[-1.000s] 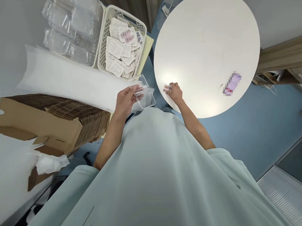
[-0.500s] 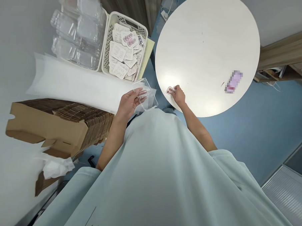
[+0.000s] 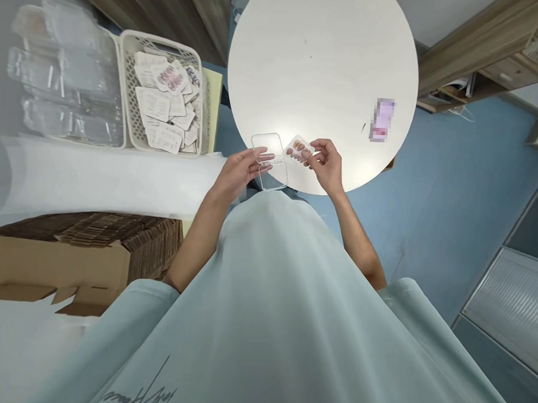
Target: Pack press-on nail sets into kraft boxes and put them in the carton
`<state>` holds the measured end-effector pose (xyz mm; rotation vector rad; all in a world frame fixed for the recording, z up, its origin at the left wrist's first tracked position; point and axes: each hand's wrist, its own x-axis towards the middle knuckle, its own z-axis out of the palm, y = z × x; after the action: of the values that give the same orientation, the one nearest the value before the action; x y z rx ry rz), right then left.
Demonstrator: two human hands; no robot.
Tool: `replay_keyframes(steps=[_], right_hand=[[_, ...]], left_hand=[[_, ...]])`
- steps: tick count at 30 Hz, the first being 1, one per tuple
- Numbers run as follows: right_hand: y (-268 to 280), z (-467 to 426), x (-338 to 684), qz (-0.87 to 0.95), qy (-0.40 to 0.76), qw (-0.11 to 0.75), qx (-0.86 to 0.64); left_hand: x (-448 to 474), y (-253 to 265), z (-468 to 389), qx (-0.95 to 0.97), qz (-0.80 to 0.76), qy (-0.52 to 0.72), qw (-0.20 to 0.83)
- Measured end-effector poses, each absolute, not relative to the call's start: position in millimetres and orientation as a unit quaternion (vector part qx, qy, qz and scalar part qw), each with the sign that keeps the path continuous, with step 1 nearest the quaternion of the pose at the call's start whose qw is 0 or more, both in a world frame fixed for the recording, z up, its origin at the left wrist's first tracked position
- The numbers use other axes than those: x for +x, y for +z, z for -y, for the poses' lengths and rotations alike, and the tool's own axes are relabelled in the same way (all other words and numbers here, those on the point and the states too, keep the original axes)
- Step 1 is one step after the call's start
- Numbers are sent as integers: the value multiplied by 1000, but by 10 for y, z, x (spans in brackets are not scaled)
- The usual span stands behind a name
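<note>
My left hand (image 3: pixel 242 172) holds a clear plastic case (image 3: pixel 273 175) by its hinge side. The case stands open, its two halves spread one above the other. In my right hand (image 3: pixel 328 162), between thumb and fingers, is a white card of press-on nails (image 3: pixel 298 150), with rows of reddish-brown and orange nails facing up. The card is tilted, close to the right of the case. Both are held over the near edge of the white round table (image 3: pixel 309 96).
Left of the table, a white basket (image 3: pixel 124 94) holds many nail cards, beside a stack of clear plastic cases (image 3: pixel 73 80). White sheets (image 3: pixel 109 177) and folded cardboard boxes (image 3: pixel 61 264) lie nearer. A blurred purple item (image 3: pixel 382 118) lies on the table.
My right hand has lifted the nail card from the table edge and brought it beside the case. The case has turned more upright in my left hand. The view has shifted right.
</note>
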<state>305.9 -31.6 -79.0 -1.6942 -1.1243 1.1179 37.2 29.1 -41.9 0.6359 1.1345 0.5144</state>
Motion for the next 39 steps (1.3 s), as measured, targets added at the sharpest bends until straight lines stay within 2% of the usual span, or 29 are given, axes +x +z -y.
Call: replay_keyframes(steps=[4,8,17,29,35,39], right_hand=[[-421,407,3084,467,494,398,-617],[-296,483,3132,490,502,368,-610],[-264,616,3210,559,470,301,-613],[-234,677,3092,662,371,207,-617],[-257,662,3037,662,372,224,-611],[-300,532,3050,569,383,320,-654]], left_hand=[[642,-436,-322,314,-503,211,777],[816,-447,-310,322,-495,196,783],[911,-352,-270,330,-488,184,787],[898,-223,-214,313,-508,201,777],[834,-234,-191,304,-510,208,777],[789,-234,-188,305,-502,207,782]])
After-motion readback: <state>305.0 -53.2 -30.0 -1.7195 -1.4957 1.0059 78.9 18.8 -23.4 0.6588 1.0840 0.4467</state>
